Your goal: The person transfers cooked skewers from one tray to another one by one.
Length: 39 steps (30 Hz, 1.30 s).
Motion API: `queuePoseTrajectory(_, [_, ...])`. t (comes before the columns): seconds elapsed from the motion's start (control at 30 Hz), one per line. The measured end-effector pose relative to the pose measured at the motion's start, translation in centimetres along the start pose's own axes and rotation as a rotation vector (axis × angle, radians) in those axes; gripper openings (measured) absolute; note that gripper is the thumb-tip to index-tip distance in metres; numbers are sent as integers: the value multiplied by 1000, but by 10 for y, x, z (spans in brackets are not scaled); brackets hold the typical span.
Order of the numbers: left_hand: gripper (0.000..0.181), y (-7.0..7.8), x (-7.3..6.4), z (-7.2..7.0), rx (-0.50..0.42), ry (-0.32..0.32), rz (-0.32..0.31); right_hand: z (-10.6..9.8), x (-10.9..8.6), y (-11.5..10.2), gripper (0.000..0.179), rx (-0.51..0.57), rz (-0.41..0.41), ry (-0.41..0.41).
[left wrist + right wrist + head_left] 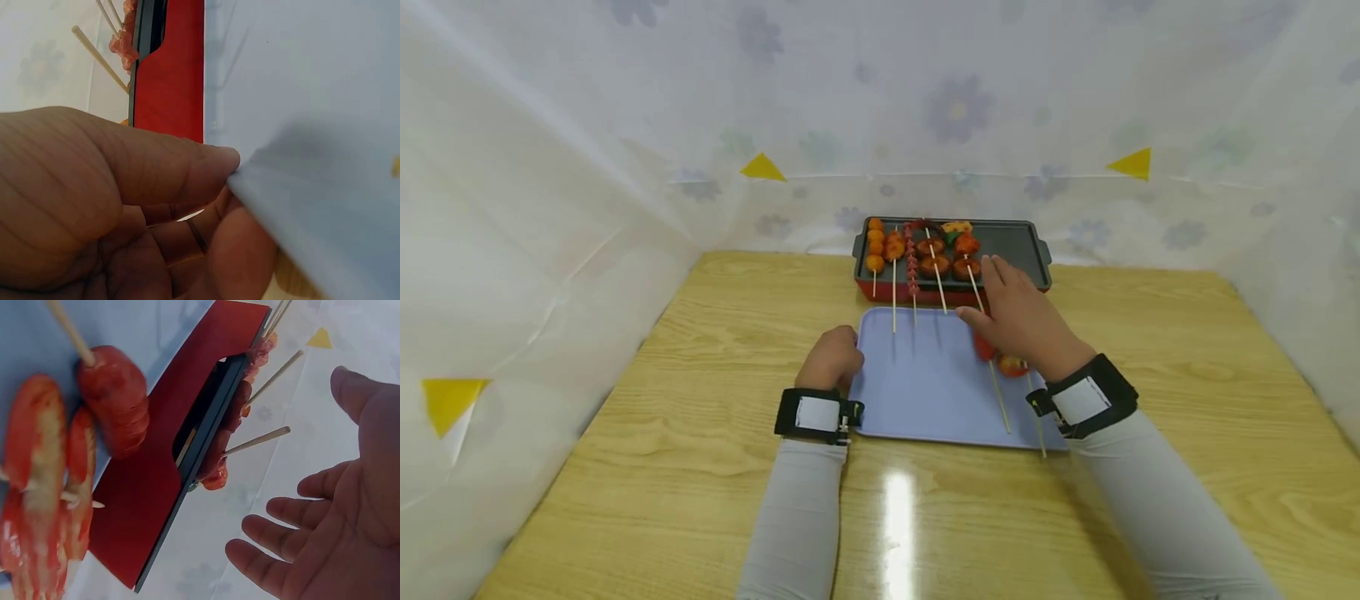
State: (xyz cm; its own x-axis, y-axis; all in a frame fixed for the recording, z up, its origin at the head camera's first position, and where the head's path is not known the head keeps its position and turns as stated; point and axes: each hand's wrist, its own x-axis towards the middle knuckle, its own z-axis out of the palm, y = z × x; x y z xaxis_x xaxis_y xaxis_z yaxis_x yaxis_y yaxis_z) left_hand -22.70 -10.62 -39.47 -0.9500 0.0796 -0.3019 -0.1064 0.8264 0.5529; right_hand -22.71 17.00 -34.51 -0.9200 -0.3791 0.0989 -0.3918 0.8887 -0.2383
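My left hand (831,358) pinches the left edge of a pale blue tray (917,387); in the left wrist view the thumb lies on top of the rim with fingers curled beneath. My right hand (1026,315) is over the tray's far right part, near the grill pan, with fingers straight and thumb spread; its palm holds nothing in the right wrist view. Under it on the tray lie two skewers, one with a red sausage-like piece (115,400), the other with red-and-cream pieces (40,444), both partly hidden by the hand in the head view.
Behind the tray stands a dark grill pan (1011,250) on a red base (169,94). Several skewers lie across it, among them one with orange balls (876,242) and one with pink pieces (912,258), their sticks pointing towards me. A flowered curtain (880,108) hangs behind.
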Motion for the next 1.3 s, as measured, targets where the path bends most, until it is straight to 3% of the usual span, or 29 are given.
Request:
queuePoseTrajectory(0.5, [8, -1, 3, 2, 17, 1, 8, 3, 26, 8, 53, 192, 114, 60])
queuePoseTrajectory(0.87, [8, -1, 2, 0, 33, 12, 10, 5, 28, 7, 43, 280, 195, 61])
queuePoseTrajectory(1.3, [8, -2, 2, 0, 12, 26, 16, 14, 27, 8, 24, 377, 215, 51])
